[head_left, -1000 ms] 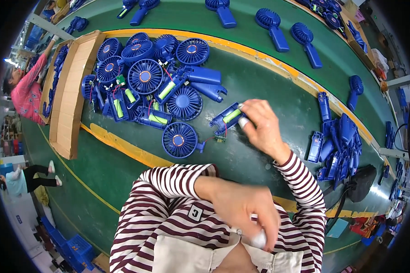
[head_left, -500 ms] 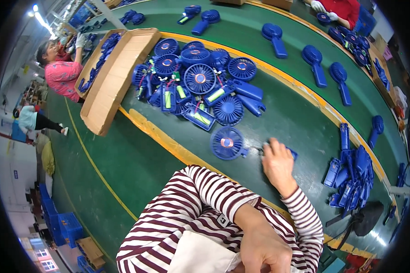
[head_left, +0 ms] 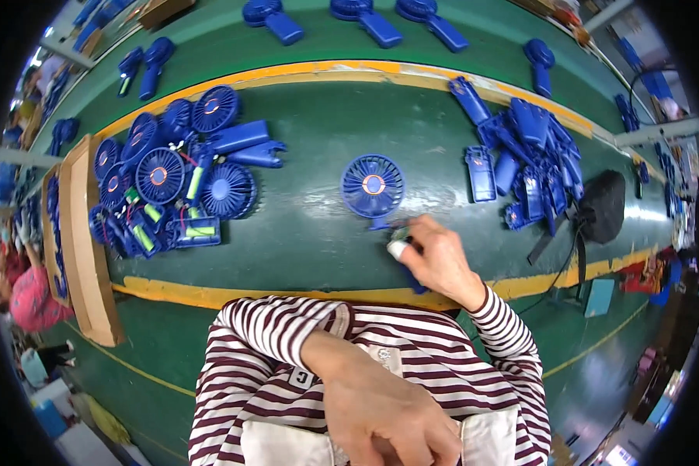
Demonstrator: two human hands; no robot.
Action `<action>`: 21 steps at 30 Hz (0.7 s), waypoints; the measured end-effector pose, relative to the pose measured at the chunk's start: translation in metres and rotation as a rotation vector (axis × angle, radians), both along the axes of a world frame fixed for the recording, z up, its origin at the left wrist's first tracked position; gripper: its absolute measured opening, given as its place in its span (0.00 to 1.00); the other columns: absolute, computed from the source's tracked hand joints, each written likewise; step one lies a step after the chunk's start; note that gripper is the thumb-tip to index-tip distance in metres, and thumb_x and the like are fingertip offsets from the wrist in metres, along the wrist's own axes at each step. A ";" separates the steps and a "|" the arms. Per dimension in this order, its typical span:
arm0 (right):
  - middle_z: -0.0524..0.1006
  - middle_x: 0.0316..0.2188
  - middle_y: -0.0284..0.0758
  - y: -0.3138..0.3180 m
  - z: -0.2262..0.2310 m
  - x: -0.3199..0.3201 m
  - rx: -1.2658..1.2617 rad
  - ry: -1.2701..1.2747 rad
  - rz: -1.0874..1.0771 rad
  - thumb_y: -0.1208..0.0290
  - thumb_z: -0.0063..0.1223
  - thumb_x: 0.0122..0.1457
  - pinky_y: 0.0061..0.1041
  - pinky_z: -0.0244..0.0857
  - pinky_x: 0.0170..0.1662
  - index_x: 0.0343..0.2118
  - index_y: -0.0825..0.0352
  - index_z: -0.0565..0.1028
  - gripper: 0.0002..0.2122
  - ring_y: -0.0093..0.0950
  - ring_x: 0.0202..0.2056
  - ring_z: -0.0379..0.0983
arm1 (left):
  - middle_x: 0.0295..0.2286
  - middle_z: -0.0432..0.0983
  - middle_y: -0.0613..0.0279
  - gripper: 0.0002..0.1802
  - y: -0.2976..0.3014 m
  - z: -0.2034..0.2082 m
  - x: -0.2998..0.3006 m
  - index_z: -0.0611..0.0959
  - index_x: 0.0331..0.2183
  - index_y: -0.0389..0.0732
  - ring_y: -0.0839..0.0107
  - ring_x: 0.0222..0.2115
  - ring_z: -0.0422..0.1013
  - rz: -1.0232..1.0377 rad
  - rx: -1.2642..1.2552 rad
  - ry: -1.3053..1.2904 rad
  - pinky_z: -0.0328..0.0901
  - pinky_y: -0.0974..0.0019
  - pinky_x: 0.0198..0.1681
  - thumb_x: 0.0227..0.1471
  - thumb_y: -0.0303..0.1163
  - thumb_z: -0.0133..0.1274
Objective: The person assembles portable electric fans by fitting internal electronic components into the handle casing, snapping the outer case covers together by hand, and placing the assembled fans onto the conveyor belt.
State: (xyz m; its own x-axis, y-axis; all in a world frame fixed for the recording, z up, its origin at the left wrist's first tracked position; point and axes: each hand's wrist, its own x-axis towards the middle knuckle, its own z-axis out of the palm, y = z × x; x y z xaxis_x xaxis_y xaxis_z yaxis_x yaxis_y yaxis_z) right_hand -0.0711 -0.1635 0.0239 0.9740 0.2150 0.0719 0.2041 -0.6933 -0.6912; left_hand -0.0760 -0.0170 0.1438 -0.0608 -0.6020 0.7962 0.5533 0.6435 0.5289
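Note:
A blue handheld fan [head_left: 373,186] lies on the green tabletop with its round grille up and its short neck toward me. My right hand [head_left: 440,260] is closed over the fan's lower end, fingertips at a small greenish piece beside the neck. White wrapping covers its thumb. A dark blue handle part shows beneath the palm, mostly hidden. My left hand [head_left: 388,419] is in front of my chest at the lower edge, fingers curled inward; their tips and anything inside are hidden.
Fan heads with wired green batteries [head_left: 151,186] are piled at the left beside a cardboard tray [head_left: 85,241]. Blue handle shells [head_left: 532,155] form a heap at the right, by a black pouch [head_left: 603,206]. More fans [head_left: 365,19] lie on the green belt beyond the yellow edge.
The view has swung toward the right, squaring up with the table. My right hand remains at the fan's lower end. My left hand stays low by my chest, with fingers curled.

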 end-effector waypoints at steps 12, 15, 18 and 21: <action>0.66 0.41 0.49 0.010 0.002 0.050 -0.158 -0.415 -0.166 0.65 0.59 0.39 0.38 0.61 0.43 0.42 0.71 0.67 0.26 0.45 0.42 0.63 | 0.28 0.73 0.53 0.07 0.051 -0.064 0.040 0.79 0.28 0.32 0.61 0.28 0.71 0.355 0.618 -0.086 0.65 0.66 0.30 0.42 0.24 0.53; 0.67 0.37 0.48 0.027 -0.008 0.058 -0.099 -0.208 -0.078 0.62 0.60 0.34 0.37 0.63 0.41 0.46 0.71 0.63 0.33 0.44 0.39 0.66 | 0.35 0.73 0.55 0.14 0.035 -0.078 0.026 0.78 0.33 0.32 0.63 0.29 0.72 0.732 1.043 -0.443 0.66 0.68 0.32 0.37 0.20 0.50; 0.66 0.34 0.47 0.030 -0.005 0.066 -0.126 -0.102 -0.026 0.63 0.61 0.33 0.36 0.66 0.36 0.49 0.74 0.60 0.38 0.43 0.36 0.67 | 0.42 0.70 0.55 0.18 0.018 -0.086 0.027 0.77 0.36 0.35 0.63 0.27 0.72 0.894 1.061 -0.729 0.67 0.65 0.32 0.35 0.20 0.51; 0.66 0.34 0.47 0.021 -0.004 0.075 -0.096 -0.179 -0.053 0.65 0.60 0.33 0.37 0.63 0.39 0.49 0.74 0.60 0.37 0.42 0.39 0.63 | 0.43 0.69 0.56 0.18 0.012 -0.099 0.031 0.77 0.37 0.36 0.60 0.29 0.73 0.922 1.018 -0.920 0.68 0.64 0.31 0.38 0.25 0.52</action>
State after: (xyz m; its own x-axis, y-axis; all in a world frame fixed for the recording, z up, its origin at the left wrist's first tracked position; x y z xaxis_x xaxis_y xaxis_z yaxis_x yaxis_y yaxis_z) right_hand 0.0044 -0.1422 0.0195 0.9575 0.1780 0.2268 0.2794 -0.7672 -0.5774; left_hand -0.0454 -0.0050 0.0453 0.3925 -0.9195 -0.0207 -0.5117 -0.2371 0.8258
